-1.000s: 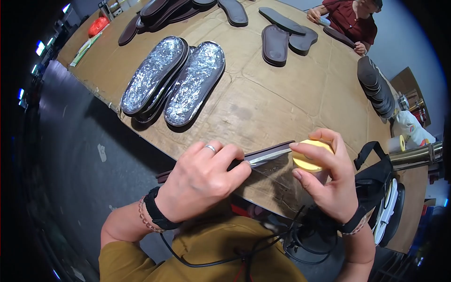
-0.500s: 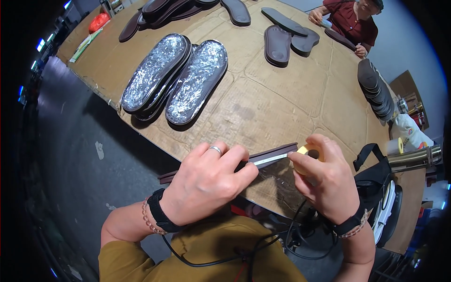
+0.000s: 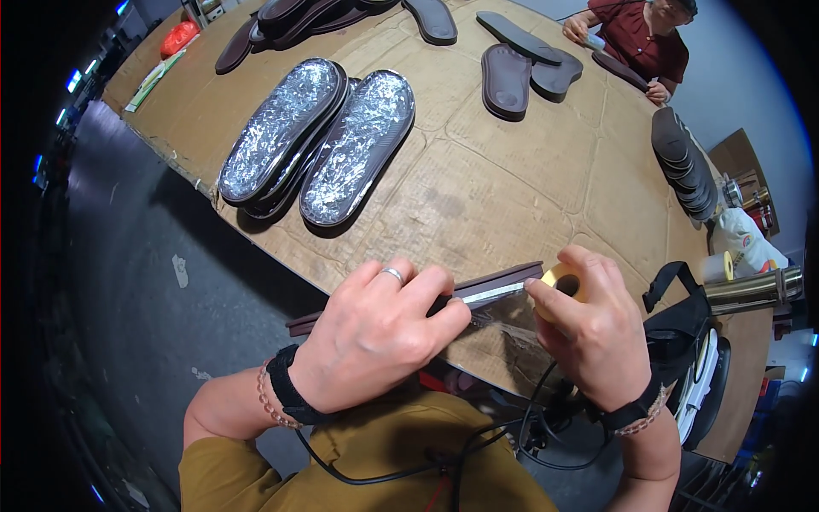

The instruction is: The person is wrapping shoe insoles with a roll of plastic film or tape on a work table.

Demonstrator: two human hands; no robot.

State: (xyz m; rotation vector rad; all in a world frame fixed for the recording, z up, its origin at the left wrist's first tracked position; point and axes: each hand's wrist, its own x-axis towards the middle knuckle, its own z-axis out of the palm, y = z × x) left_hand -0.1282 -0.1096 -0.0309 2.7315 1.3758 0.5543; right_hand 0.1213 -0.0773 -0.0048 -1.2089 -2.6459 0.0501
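My left hand is closed over a dark brown shoe sole, seen nearly edge-on at the table's near edge. Its fingers hide the middle of the sole. A roll of tape with a yellow core is gripped in my right hand, thumb and fingers around it. Between the roll and my left fingertips, a narrow pale strip of tape stretches taut across the sole. Beyond my left hand lie soles covered in shiny clear film, stacked side by side.
Bare soles lie farther back on the cardboard-covered table, with a stack of them at right. A metal flask and black bag are near my right hand. A co-worker sits at the far right. Black cables cross my lap.
Both hands hold nearly the same pose, with the tape still stretched between them. The roll has turned slightly in my right hand.
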